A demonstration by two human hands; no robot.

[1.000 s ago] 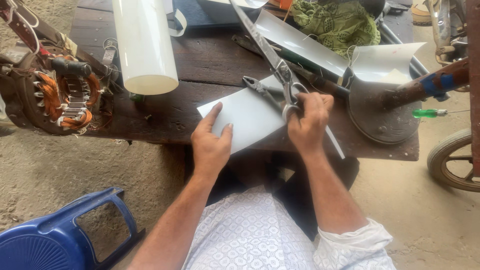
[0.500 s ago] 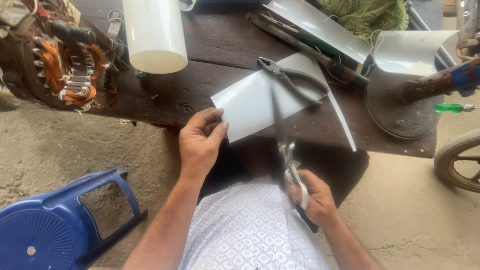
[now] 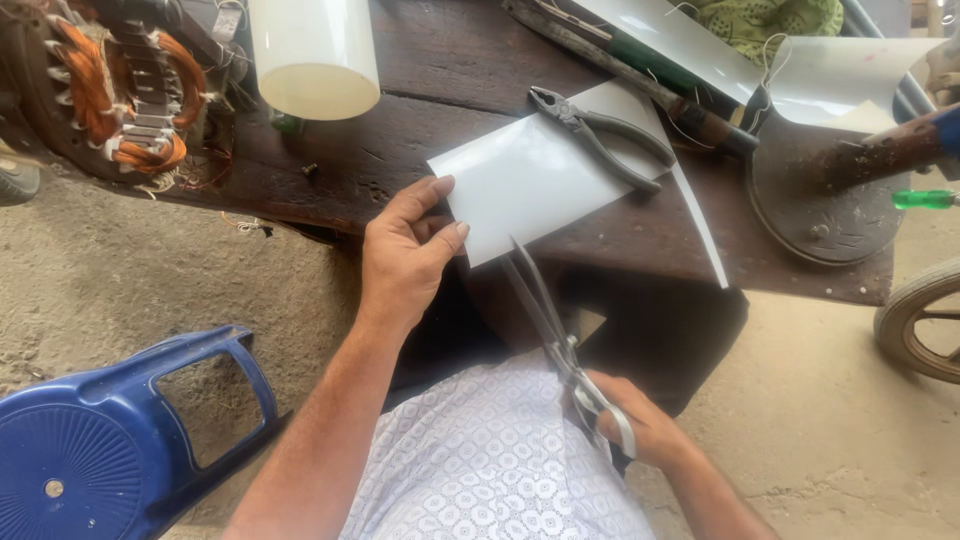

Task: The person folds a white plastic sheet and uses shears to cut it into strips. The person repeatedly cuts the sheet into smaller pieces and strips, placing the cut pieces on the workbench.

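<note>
Head view, left to right: a blue moulded plastic stool [image 3: 110, 440] stands on the rough, dusty concrete floor [image 3: 120, 290] at lower left, and above it a motor stator [image 3: 120, 95] with copper-orange windings sits on the dark, worn wooden table [image 3: 440, 110]. Beside it hangs a smooth, pale cylindrical roll [image 3: 315, 55]. The left hand [image 3: 405, 255] pinches the near left corner of a glossy white sheet [image 3: 540, 180], thumb on top and fingers curled under; the sheet lies flat on the table with that corner jutting past the table's front edge. The right hand [image 3: 635, 430], low near the person's lap, is closed around the handles of long steel scissors [image 3: 545, 315], whose slightly parted blades point up at the sheet's near edge. Grey pliers [image 3: 600, 135] rest on the sheet's far part. Farther right lies a rusty round metal base [image 3: 815, 185], then a wheel [image 3: 925, 325] on bare floor with open room around it.
</note>
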